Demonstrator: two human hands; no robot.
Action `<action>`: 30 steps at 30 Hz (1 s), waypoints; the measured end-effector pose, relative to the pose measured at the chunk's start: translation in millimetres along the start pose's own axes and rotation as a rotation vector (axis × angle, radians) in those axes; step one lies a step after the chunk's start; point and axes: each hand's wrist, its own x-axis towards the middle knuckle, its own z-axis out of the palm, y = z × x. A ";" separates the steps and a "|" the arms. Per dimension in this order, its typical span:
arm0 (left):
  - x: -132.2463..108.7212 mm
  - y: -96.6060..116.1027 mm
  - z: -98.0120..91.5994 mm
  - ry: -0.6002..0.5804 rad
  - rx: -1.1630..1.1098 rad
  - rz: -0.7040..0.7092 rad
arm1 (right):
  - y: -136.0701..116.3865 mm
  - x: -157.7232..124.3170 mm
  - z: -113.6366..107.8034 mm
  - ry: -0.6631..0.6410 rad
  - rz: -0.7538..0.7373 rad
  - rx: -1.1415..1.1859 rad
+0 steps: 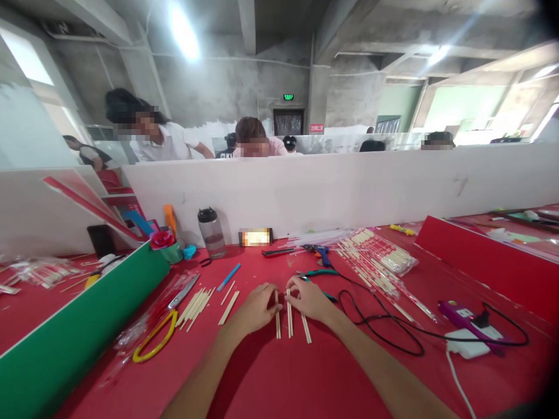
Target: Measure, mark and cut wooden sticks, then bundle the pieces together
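Three small groups of pale wooden chopsticks lie lengthwise on the red table before me. Fingers of my left hand (258, 307) curl in a pinch about the left group of chopsticks (278, 327). My right hand (309, 299) pinches the middle chopsticks (290, 323) near their far ends, between thumb and fingers. Under its palm the far part of the right group of chopsticks (306, 330) is hidden. More loose chopsticks (197, 307) lie in a bunch to the left, with a short pair (229, 308) closer to my left hand.
Yellow-handled scissors (154, 343) and a blue pen (229, 277) lie left. Green-handled pliers (322, 272), a blue glue gun (323, 254) and a looping black cable (379, 317) are right. Bagged chopsticks (384, 250), a bottle (211, 233) and a phone (255, 237) stand or lie behind. People sit beyond the white partition (332, 186).
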 end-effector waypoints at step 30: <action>-4.0 7.3 4.8 0.053 0.247 0.081 | 18.0 3.2 6.2 -0.012 -0.129 -0.145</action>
